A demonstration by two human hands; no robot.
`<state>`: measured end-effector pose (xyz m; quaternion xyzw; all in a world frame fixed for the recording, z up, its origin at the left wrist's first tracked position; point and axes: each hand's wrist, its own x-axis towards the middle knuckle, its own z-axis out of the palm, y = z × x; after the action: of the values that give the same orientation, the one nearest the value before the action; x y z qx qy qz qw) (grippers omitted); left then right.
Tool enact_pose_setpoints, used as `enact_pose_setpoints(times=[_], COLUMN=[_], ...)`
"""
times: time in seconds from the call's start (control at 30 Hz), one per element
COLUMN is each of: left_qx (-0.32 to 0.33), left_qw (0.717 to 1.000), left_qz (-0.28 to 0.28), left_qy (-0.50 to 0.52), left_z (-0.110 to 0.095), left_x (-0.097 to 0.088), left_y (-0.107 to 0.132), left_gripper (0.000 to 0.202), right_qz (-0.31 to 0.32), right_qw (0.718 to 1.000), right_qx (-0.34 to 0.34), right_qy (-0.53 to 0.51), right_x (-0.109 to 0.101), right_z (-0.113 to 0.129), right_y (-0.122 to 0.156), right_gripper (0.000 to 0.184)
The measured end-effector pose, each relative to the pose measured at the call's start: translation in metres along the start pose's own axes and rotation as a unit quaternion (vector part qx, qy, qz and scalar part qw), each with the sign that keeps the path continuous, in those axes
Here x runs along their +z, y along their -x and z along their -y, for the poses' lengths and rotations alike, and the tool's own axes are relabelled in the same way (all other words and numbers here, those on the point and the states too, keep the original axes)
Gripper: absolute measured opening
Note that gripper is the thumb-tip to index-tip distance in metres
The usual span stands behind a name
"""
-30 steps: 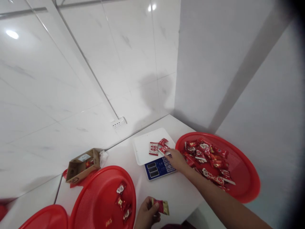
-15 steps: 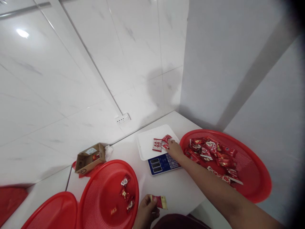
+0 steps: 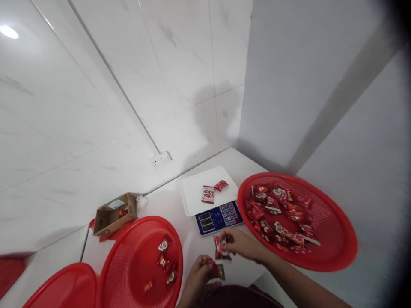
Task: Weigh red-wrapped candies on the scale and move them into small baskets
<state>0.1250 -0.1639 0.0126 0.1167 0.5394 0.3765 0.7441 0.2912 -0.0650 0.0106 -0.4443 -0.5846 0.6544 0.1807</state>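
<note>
My left hand is closed on a red-and-gold candy packet low in the middle of the head view. Just above it and to the right, my right hand pinches a red-and-white candy packet. Behind my hands stands a digital scale with a white pan. On that pan lie a white-and-red square packet and a small red twisted candy, which do not overlap.
A red basket heaped with red candy packets sits right of the scale. Left of it, another red basket contains several candies, beside a further red basket. Behind these is an open cardboard box. Walls bound the table at back and right.
My right hand has left the scale pan, carrying a red-and-white candy packet down beside my left hand. My left hand keeps its packet, now tilted. The view has shifted slightly.
</note>
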Motion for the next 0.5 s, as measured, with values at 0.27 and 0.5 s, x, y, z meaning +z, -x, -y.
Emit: enact_pose_setpoints(times=[0.27,0.5], left_qx=[0.055,0.005], left_qw=[0.994,0.999], left_qz=[0.076,0.017], left_qy=[-0.057,-0.045], left_z=[0.005,0.007], left_x=[0.013,0.010], left_y=[-0.015,-0.018], left_gripper=[0.042,0.044], right_qz=[0.033,-0.254], right_qw=[0.999,0.945], right_qx=[0.007,0.046], right_qy=[-0.032,0.202], right_x=[0.027,-0.073], right_z=[-0.006,-0.041], right_y=[0.035,0.011], right_gripper=[0.025,0.032])
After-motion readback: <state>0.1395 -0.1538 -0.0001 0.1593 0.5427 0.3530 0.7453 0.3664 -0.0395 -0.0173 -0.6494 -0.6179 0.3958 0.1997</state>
